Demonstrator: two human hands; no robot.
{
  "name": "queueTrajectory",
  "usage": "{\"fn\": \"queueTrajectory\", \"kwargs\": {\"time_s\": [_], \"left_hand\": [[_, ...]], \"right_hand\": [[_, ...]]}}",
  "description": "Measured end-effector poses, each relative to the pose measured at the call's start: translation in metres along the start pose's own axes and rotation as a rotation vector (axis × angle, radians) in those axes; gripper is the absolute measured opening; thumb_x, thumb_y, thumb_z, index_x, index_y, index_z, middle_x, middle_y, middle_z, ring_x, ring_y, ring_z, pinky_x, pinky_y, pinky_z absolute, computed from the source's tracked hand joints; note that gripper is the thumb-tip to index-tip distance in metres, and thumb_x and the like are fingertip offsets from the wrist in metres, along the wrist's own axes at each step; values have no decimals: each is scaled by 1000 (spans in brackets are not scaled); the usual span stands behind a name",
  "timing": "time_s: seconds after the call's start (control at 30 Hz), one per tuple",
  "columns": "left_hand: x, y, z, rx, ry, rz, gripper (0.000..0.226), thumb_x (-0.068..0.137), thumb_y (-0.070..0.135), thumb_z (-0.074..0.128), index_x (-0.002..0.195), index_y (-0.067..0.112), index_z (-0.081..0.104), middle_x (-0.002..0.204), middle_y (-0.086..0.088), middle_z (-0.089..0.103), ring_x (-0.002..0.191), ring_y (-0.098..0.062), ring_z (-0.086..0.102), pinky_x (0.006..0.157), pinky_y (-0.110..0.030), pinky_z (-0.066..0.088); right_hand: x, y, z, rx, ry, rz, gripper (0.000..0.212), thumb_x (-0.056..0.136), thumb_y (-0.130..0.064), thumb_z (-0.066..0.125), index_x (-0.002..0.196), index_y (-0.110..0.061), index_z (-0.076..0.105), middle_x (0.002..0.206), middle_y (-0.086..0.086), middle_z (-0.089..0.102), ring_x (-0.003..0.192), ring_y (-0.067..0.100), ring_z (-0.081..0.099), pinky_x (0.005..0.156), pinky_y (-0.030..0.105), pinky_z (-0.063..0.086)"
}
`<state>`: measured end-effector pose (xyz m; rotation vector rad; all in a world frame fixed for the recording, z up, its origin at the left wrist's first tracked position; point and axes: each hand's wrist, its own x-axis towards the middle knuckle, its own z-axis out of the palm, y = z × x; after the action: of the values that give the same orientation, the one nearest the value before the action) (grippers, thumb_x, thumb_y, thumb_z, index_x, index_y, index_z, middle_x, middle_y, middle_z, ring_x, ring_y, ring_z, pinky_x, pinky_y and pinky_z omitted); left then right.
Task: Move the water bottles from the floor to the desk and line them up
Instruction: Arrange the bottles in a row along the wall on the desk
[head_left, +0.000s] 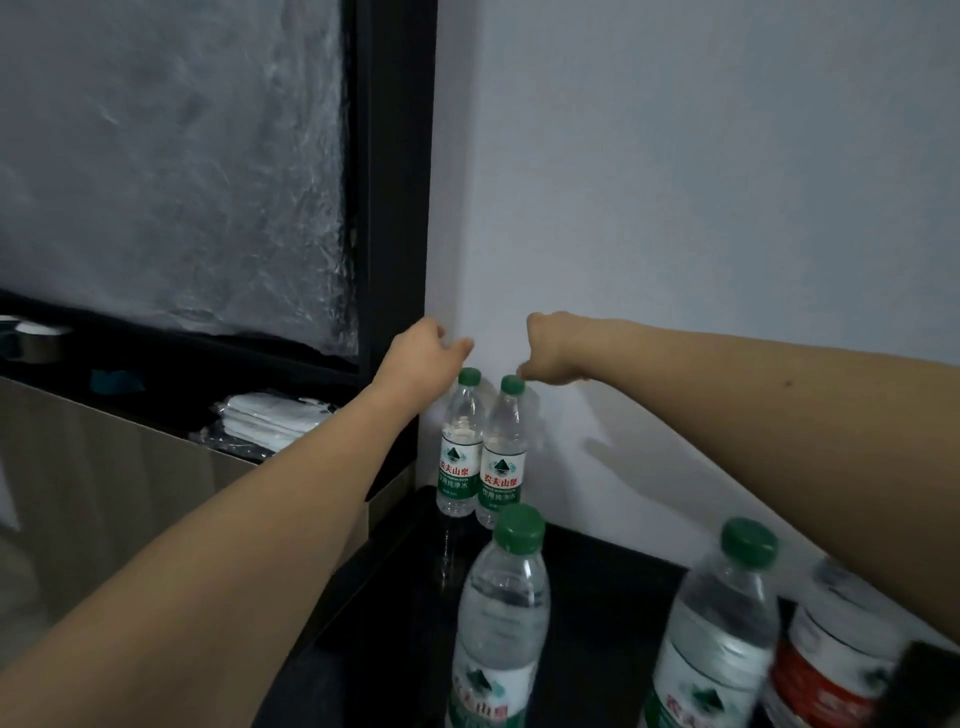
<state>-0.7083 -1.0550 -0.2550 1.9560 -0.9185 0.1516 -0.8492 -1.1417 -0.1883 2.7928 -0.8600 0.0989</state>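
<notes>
Two clear plastic water bottles, the left far bottle (460, 444) and the right far bottle (503, 453), stand upright and touching at the back corner of the glossy black desk (597, 577), against the matte white wall (675, 208). Both carry green screw caps and green-and-white labels. The left hand (423, 353) hovers just above the left cap, fingers loosely curled, gripping nothing. The right hand (553, 353) pinches the right cap at its fingertips. Three more bottles stand nearer the camera: a near bottle (501, 618), a second bottle (719, 634) and a red-labelled bottle (831, 654), blurred. A black frame (397, 182) borders a crinkled plastic-covered panel (171, 156).
</notes>
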Motion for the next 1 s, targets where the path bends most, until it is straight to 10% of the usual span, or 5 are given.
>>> {"fn": "queueTrajectory", "kwargs": {"time_s": [0.5,0.63,0.73,1.0], "left_hand": [[-207,55,-7,-310,-223,-13,27,93,35,62,112,15,64,102,1,66,95,-18,64,88,-35,53],[-225,36,15,-380,-198,2,13,95,35,56,102,23,52,86,-7,65,78,-19,69,74,-42,59],[-226,28,29,-334,-103,61,13,96,34,55,104,27,47,81,2,61,65,5,60,56,-12,45],[-222,23,39,-375,-32,60,16,97,35,55,108,28,45,86,8,63,66,11,60,52,-3,41]], "right_hand": [[-189,63,61,802,193,304,73,86,-47,63,144,-10,36,142,11,46,122,29,51,101,38,42],[-190,55,96,1028,273,395,51,81,-41,72,121,-12,56,114,5,62,105,22,60,94,39,49],[-185,49,116,1139,395,414,5,82,-12,65,87,-13,62,84,8,70,84,24,66,82,40,55],[-180,47,150,1368,556,378,10,79,-19,64,86,-17,57,87,12,67,66,14,57,61,31,50]]}}
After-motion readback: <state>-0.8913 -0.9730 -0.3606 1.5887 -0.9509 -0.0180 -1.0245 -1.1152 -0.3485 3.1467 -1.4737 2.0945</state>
